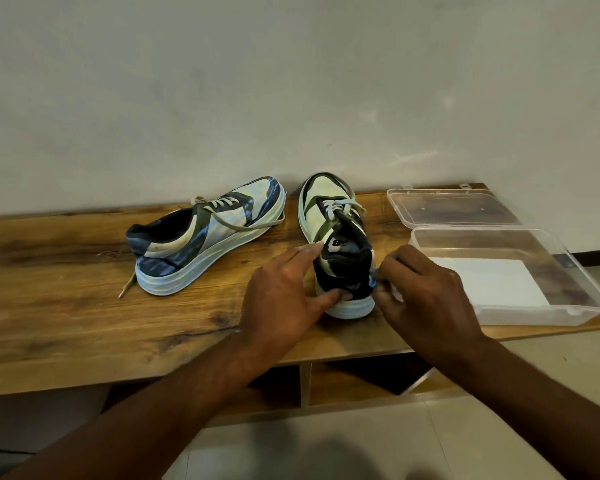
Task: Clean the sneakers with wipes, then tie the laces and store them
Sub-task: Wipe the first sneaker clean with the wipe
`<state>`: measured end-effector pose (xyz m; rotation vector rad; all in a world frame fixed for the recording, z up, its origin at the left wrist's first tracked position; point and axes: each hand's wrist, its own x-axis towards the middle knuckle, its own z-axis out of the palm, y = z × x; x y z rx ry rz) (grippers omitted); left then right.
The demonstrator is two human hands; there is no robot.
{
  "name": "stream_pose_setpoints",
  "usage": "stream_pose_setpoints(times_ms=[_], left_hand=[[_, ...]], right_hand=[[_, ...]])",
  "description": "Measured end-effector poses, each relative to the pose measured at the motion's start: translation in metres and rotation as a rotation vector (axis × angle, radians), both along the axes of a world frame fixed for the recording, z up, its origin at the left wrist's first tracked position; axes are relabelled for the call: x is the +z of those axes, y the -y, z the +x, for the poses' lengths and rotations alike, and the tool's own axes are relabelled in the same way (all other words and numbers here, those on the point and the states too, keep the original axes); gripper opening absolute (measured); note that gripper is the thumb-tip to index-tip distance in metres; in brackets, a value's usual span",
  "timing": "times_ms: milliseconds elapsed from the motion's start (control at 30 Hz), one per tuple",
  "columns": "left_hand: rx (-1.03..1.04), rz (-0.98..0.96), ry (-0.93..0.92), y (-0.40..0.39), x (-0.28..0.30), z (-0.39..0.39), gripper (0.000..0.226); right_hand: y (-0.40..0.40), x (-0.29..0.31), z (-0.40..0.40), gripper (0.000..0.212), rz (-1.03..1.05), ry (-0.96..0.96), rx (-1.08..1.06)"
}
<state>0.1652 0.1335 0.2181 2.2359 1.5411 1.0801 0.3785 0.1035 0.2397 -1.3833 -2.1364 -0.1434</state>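
Held the near sneaker [340, 237] at its heel with both hands, on the wooden table [66, 306]. Kept this sneaker upright on its sole, toe pointing to the wall, heel pointing to the camera.

Placed the left hand [284, 292] on the left side of the sneaker's heel. Laid the thumb low across the back of the heel, just above the pale sole, and the other fingers, nearly straight, up along the collar, with one fingertip close to the logo on the tongue. Gripped the heel so, between thumb and fingers.

Put the right hand [426, 296] on the right side of the same heel, with fingers curled. Pinched there a small pale wipe [373, 282], pressed against the right edge of the heel, a little above the sole. Could see only a small and blurred piece of the wipe; the rest hidden inside the fingers.

Could see loose laces [340, 206] over the front of this sneaker.

Found the second sneaker [205, 237] to the left of the near sneaker, apart from it, showing its side, laces untied, with one lace end [125, 289] trailing on the table.

Found a clear plastic box [586, 299] to the right of the near sneaker, just behind the right hand, with its lid [451, 206] opened flat toward the wall and a white sheet [489, 282] lying inside.
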Motion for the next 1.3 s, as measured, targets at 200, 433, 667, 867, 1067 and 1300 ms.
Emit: stream_pose_setpoints(times_ms=[200, 433, 667, 867, 1067, 1300], left_hand=[[-0.054, -0.108, 0.19, 0.005, -0.01, -0.01, 0.089], [0.054, -0.227, 0.456, 0.022, 0.013, 0.0, 0.057], [0.105, -0.295, 0.499, 0.013, 0.019, -0.004, 0.045], [0.126, -0.47, 0.758, 0.012, 0.02, -0.018, 0.034], [0.046, -0.667, 0.982, 0.016, 0.022, -0.042, 0.032], [0.097, -0.864, 1.215, 0.026, 0.017, -0.061, 0.029]], right_hand=[[-0.003, -0.009, -0.005, 0.02, -0.019, -0.356, 0.073], [-0.004, -0.011, -0.012, 0.026, -0.026, -0.379, 0.172], [-0.004, -0.011, -0.021, 0.029, -0.103, -0.43, 0.145], [-0.012, 0.0, -0.012, 0.029, -0.105, -0.526, 0.089], [-0.015, 0.003, -0.012, 0.031, -0.133, -0.581, 0.08], [-0.008, 0.008, -0.05, 0.03, -0.166, -0.557, 0.104]])
